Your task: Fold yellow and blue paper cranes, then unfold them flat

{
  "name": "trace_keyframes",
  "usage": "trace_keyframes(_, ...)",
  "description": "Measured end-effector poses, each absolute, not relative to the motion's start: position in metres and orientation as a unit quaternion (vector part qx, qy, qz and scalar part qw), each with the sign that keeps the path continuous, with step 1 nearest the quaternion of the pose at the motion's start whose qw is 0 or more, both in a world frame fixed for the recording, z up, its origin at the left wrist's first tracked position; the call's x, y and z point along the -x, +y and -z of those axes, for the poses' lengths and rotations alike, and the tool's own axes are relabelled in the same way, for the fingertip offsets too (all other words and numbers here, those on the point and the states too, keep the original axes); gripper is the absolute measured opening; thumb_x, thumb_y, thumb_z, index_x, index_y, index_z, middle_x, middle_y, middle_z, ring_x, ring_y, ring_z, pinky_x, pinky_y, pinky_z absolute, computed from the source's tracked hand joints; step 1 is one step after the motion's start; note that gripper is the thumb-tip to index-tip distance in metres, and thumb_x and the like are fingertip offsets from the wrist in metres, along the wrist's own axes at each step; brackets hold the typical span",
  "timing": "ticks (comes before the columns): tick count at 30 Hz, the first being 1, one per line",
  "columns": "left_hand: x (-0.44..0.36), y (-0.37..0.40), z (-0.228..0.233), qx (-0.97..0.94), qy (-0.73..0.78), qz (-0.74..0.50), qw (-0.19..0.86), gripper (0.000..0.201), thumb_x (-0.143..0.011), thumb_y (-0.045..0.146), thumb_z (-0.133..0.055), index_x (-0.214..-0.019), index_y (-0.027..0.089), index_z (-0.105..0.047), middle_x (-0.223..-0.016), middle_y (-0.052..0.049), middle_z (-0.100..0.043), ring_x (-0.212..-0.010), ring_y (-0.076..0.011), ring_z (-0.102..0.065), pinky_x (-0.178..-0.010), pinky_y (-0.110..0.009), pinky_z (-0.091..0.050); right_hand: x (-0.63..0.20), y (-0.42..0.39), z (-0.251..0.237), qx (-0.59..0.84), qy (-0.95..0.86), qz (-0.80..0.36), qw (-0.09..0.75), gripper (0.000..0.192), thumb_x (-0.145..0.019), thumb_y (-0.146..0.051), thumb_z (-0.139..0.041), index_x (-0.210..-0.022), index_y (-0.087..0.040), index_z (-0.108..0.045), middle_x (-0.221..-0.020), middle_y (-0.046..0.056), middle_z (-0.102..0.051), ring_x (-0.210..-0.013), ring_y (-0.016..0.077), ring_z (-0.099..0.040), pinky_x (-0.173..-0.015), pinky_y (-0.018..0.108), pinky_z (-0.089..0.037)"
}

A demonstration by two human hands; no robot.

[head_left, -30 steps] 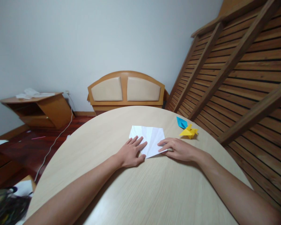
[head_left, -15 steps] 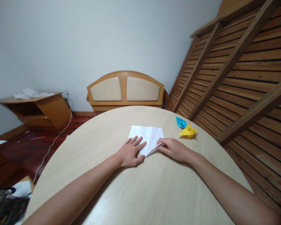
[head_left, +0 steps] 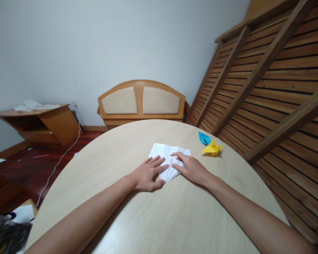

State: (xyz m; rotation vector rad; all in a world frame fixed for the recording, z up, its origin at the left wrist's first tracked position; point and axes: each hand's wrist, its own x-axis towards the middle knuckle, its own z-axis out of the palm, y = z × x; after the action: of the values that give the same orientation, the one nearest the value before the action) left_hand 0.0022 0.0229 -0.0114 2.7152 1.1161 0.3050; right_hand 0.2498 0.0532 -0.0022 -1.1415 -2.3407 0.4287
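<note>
A creased white paper (head_left: 166, 153) lies on the round pale wooden table (head_left: 159, 208). My left hand (head_left: 147, 173) lies flat with its fingertips pressing the paper's near left part. My right hand (head_left: 189, 168) rests palm down on the paper's right side, its fingers spread over the folded flap. Neither hand grips anything; both press the sheet against the table.
A blue origami piece (head_left: 204, 138) and a yellow origami piece (head_left: 212, 148) sit at the table's right edge. Beyond are a wooden headboard (head_left: 141, 101), a slatted wooden frame (head_left: 267, 77) on the right, and a low shelf (head_left: 39, 121) on the left.
My right hand has carried the paper's right edge inward and now lies flat on the fold. The paper looks narrower and shifted slightly. My left hand stayed in place.
</note>
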Motion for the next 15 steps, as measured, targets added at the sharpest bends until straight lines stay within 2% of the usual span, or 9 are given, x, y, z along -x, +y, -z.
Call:
trace_keyframes(4, -0.0025, 0.0236, 0.0112, -0.92, 0.366, -0.104, 0.093, 0.068, -0.087, 0.048, -0.058, -0.148, 0.022, -0.042, -0.159, -0.012, -0.031, -0.148, -0.0363, -0.025, -0.118, -0.058, -0.024, -0.2489, 0.0553, 0.0089, 0.422, -0.856, -0.146, 0.26, 0.039, -0.091, -0.035, -0.062, -0.128, -0.021, -0.055, -0.11, 0.008, -0.069, -0.101, 0.024, -0.067, -0.088, 0.037, -0.049)
trace_keyframes(9, -0.0028, 0.024, 0.01, -0.921, 0.358, -0.115, 0.099, 0.079, -0.088, 0.045, -0.057, -0.154, 0.015, -0.028, -0.158, -0.014, -0.033, -0.147, -0.0336, -0.027, -0.119, -0.052, -0.026, -0.2492, 0.0568, 0.0126, 0.411, -0.864, -0.127, 0.261, 0.026, -0.092, -0.033, -0.061, -0.115, -0.021, -0.061, -0.114, 0.007, -0.067, -0.101, 0.0221, -0.066, -0.089, 0.036, -0.05)
trace_keyframes(11, -0.0025, 0.0242, 0.0099, -0.925, 0.349, -0.113, 0.096, 0.077, -0.088, 0.045, -0.056, -0.155, 0.019, -0.028, -0.159, -0.012, -0.032, -0.147, -0.0349, -0.027, -0.118, -0.054, -0.026, -0.249, 0.0566, 0.0123, 0.404, -0.87, -0.112, 0.26, 0.02, -0.093, -0.032, -0.061, -0.108, -0.021, -0.064, -0.111, 0.007, -0.068, -0.101, 0.0222, -0.065, -0.089, 0.036, -0.05)
trace_keyframes(15, -0.0016, 0.0245, 0.0104, -0.933, 0.334, -0.105, 0.084, 0.064, -0.091, 0.045, -0.054, -0.15, 0.026, -0.039, -0.16, -0.009, -0.031, -0.146, -0.0382, -0.027, -0.116, -0.057, -0.028, -0.2485, 0.0563, 0.0111, 0.399, -0.876, -0.096, 0.253, 0.016, -0.093, -0.031, -0.061, -0.104, -0.02, -0.066, -0.109, 0.007, -0.068, -0.102, 0.0227, -0.064, -0.092, 0.036, -0.049)
